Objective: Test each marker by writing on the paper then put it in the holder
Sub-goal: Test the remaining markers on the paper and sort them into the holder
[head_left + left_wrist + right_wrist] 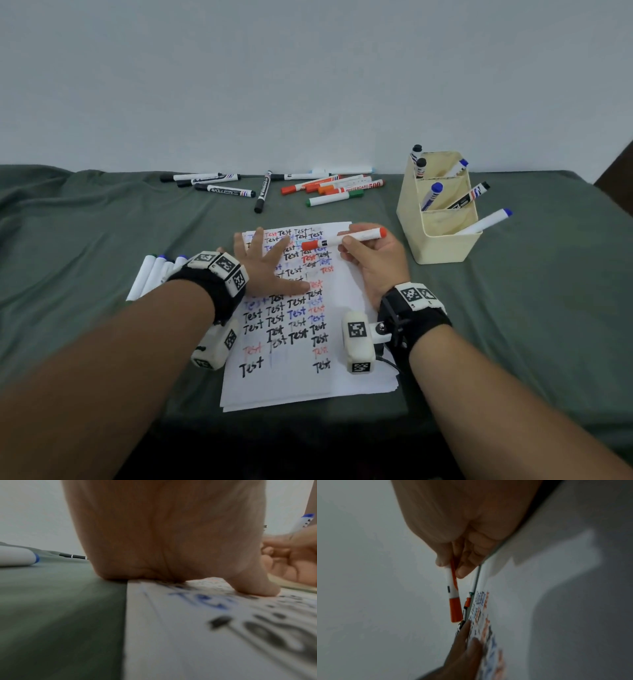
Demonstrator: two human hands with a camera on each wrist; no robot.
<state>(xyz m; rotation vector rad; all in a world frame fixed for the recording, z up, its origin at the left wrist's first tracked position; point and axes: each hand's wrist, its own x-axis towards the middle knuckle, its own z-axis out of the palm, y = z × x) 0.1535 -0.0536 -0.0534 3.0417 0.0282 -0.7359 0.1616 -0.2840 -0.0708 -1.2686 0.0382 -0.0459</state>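
An orange-capped white marker (344,239) lies level in my right hand (371,255), pinched between thumb and fingers above the paper (339,356); the right wrist view shows the same marker (452,595), cap on. The sheet is covered with "Test" in black, blue and red. My left hand (265,262) lies flat on the paper's upper left with fingers spread; its palm (163,534) fills the left wrist view. The cream holder (442,240) stands right of the paper with several markers in its compartments.
Black markers (219,185) and orange, red and green markers (337,188) lie loose at the table's far edge by the wall. Several white blue-tipped markers (150,274) lie left of my left wrist. A green cloth (85,240) covers the table.
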